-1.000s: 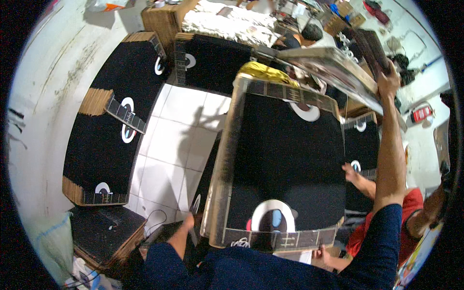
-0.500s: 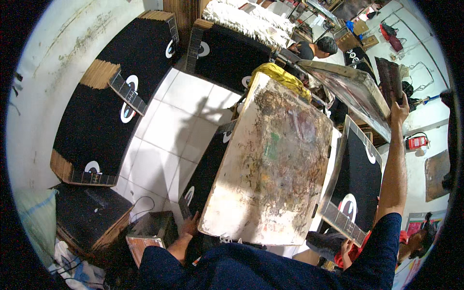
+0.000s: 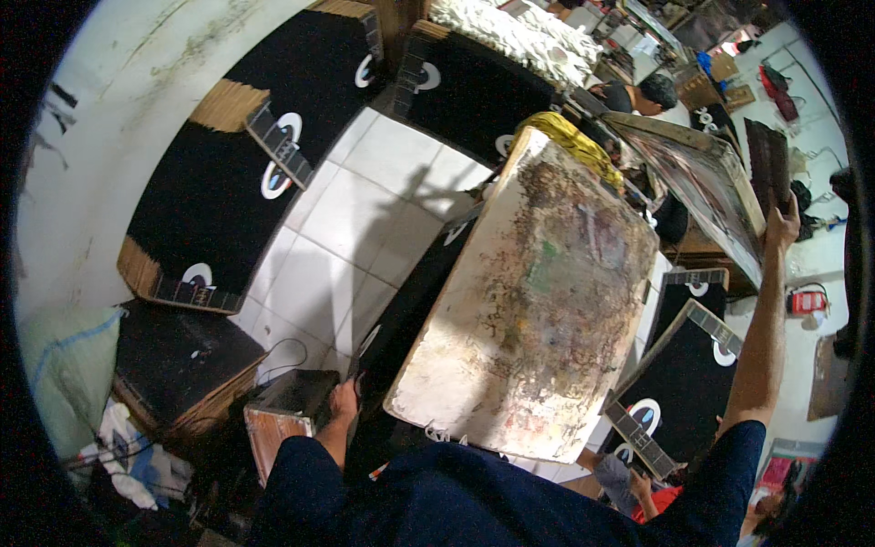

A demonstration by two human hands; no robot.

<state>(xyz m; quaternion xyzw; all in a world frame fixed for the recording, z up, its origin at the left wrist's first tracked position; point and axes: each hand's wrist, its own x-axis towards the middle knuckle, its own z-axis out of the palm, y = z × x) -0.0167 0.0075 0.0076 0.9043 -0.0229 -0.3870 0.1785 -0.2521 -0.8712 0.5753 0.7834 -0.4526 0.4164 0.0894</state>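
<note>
My right hand (image 3: 782, 226), raised at the right, is closed around a dark brown squeegee (image 3: 766, 157). Just left of it a screen-printing frame (image 3: 697, 169) stands tilted up above the table. At lower left my left hand (image 3: 343, 401) is closed at the near edge of a black printed sheet (image 3: 396, 351); its fingers are partly hidden. That sheet hangs at a slant along the left side of the printing board (image 3: 538, 301), whose pale top is stained with paint and bears no sheet.
Stacks of black printed sheets (image 3: 196, 196) stand on the left over white floor tiles (image 3: 355, 219). A wooden box (image 3: 283, 419) is near my left hand. Yellow cloth (image 3: 574, 141) lies at the board's far end. At lower right a co-worker's hand (image 3: 643, 492) is by another printed sheet (image 3: 684, 374).
My left hand has drawn slightly left and up, the black sheet turning more edge-on. The squeegee stays in my right hand. At the right, the co-worker's sheet has shifted and another shows beyond it.
</note>
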